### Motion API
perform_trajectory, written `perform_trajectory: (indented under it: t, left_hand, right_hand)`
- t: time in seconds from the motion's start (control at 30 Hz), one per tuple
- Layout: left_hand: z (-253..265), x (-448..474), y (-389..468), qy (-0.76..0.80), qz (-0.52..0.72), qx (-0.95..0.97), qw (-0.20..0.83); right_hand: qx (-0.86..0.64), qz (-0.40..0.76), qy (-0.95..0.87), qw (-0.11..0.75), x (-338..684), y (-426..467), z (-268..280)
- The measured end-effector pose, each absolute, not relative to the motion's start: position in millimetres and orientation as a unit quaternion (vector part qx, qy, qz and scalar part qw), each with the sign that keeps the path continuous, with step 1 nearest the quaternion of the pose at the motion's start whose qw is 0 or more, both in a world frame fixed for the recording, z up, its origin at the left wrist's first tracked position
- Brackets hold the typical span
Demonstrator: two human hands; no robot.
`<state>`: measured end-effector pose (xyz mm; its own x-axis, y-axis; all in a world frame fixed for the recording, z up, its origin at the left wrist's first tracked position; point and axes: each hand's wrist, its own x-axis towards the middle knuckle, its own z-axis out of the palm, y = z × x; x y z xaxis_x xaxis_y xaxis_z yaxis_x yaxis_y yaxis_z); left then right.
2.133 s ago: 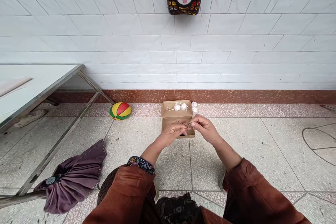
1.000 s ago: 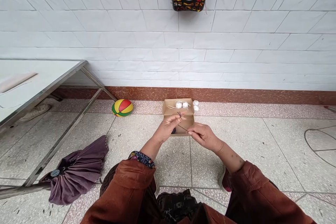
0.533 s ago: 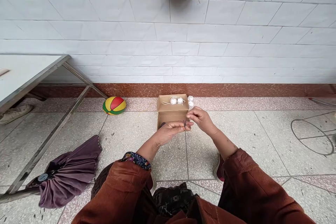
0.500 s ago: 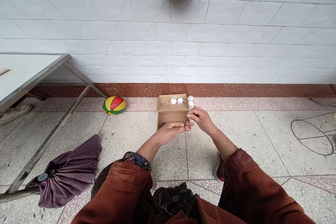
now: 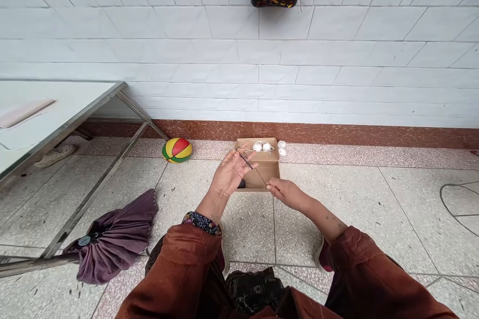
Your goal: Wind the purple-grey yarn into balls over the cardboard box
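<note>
Dark yarn is looped across the fingers of my left hand. That hand is raised in front of the box with its fingers partly spread, and the thumb holds the strand near the fingertips. Lower and to the right, my right hand pinches the same strand, which runs taut between the two hands. Behind them an open cardboard box stands on the floor. A dark yarn ball lies in its near left part, partly hidden by my left hand. White yarn balls rest on the box's far flap side.
Two more white balls sit right of the box. A colourful ball lies by the wall. Left are a metal-framed table, a shoe and a purple umbrella. A black basket hangs above; a wire frame lies right.
My left hand has risen and turned, its fingers spreading with the yarn across them. My right hand has moved down, drawing the strand out longer. The view has shifted slightly left.
</note>
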<state>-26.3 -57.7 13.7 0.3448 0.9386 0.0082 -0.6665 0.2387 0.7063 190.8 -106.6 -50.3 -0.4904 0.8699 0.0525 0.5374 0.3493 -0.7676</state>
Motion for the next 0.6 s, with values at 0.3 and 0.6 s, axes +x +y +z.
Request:
perform_trajectory:
  t: [0.3,0.6]
  left_hand:
    - [-10,-9,-68,0.3,0.412,0.512,0.691]
    - [-12,10,-83,0.222,0.242,0.647,0.688]
  right_hand:
    - [-0.362,0.337,-0.804,0.329,199,-123,-3]
    - [-0.446,0.312,-0.726,0.42,221,-104,-1]
